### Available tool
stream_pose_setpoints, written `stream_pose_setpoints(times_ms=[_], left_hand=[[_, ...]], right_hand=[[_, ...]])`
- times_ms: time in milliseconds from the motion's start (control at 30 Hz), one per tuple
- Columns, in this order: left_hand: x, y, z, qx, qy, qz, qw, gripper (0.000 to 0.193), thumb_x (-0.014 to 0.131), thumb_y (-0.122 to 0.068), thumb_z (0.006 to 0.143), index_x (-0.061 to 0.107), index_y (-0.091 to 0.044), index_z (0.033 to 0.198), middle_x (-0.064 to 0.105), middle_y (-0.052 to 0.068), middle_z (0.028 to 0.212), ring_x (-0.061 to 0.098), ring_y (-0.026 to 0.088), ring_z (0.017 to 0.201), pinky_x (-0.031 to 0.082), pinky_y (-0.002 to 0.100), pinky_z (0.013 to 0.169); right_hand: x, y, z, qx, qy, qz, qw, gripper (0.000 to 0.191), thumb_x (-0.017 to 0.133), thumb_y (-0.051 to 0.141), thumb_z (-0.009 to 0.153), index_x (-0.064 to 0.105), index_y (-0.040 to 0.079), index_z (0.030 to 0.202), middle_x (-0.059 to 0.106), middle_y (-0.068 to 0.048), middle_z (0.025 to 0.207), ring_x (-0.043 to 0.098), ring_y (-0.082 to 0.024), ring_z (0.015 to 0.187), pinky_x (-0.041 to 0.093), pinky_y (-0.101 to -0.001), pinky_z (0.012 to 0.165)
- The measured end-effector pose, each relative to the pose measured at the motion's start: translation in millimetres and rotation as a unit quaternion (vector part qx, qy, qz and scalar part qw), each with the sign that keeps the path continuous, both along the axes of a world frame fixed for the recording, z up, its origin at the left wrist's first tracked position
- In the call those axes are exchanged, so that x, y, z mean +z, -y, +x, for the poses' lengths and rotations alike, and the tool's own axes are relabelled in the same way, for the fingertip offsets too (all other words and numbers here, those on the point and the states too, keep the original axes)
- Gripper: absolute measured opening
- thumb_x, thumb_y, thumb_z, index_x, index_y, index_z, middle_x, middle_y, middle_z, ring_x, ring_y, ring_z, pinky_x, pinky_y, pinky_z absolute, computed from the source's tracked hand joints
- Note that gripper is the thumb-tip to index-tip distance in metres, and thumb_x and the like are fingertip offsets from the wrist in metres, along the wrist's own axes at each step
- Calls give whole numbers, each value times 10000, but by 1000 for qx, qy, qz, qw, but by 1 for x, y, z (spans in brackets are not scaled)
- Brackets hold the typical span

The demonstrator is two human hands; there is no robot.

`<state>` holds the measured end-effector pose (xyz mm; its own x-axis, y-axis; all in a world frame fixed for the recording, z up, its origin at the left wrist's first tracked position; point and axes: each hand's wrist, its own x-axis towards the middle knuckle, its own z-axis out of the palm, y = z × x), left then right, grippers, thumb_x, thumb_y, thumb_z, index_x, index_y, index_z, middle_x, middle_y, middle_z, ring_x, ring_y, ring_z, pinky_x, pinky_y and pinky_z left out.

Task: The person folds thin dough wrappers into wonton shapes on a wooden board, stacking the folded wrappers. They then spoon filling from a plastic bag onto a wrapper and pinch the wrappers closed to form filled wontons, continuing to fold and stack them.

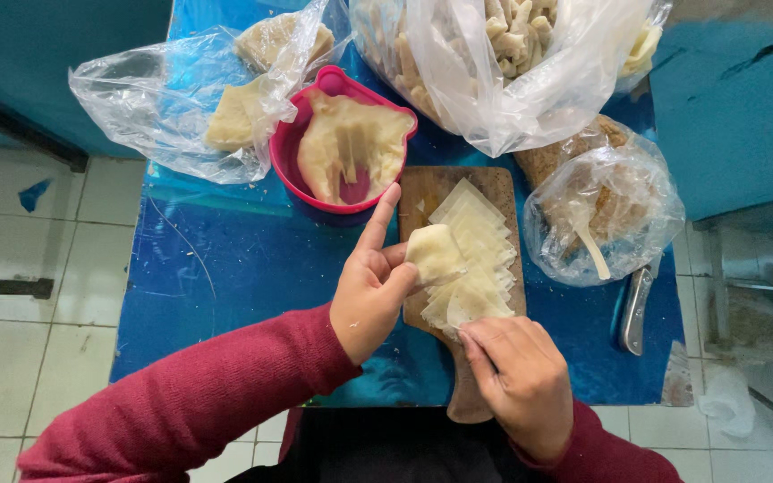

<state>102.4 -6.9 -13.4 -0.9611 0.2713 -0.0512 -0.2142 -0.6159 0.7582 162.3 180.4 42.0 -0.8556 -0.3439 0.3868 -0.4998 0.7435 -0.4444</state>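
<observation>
I am pinching a folded dumpling [434, 253] in my left hand [370, 291]; my right hand [519, 376], at five o'clock, is gripping the fanned wrappers' [479, 259] corner; I should peel just one, slowly.

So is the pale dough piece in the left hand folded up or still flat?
Folded: the pale dough piece is a plump closed parcel in the left hand, unlike the flat square wrappers fanned beside it.

A blue table [225, 268] is set on a floor [38, 358] of pale tiles, lit evenly by daylight.
</observation>
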Motion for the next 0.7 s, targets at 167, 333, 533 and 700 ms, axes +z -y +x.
stream_pose_setpoints(times_ms=[167,333,533,700], left_hand=[[-1,-2,-1,-1,7,11,1000,916,410,105,924,-14,-192,1679,641,190,1318,666,211,1147,540,354,1000],[-1,-2,-1,-5,12,-6,1000,902,406,113,917,21,-185,1677,641,181,1319,661,190,1127,538,349,976],[-4,-3,2,0,2,-28,1000,892,398,118,917,48,-166,1687,654,178,1295,650,173,1073,537,312,913],[-3,-3,2,8,-1,-32,999,881,392,120,914,53,-156,1679,658,177,1291,659,151,1067,544,288,918]], right_hand=[[-4,7,0,-9,-5,17,1000,148,759,51,818,713,43,959,729,-85,922,681,-288,836,520,-376,744],[-6,10,-3,-28,-5,-30,999,192,781,94,836,716,38,1007,726,-103,956,692,-285,854,540,-356,750],[-2,-10,-12,-104,24,4,994,138,786,107,829,723,61,943,700,-77,886,645,-277,811,505,-362,711],[-5,-16,-13,-108,68,23,992,104,784,129,814,712,70,861,654,-66,798,616,-268,766,483,-372,674]])
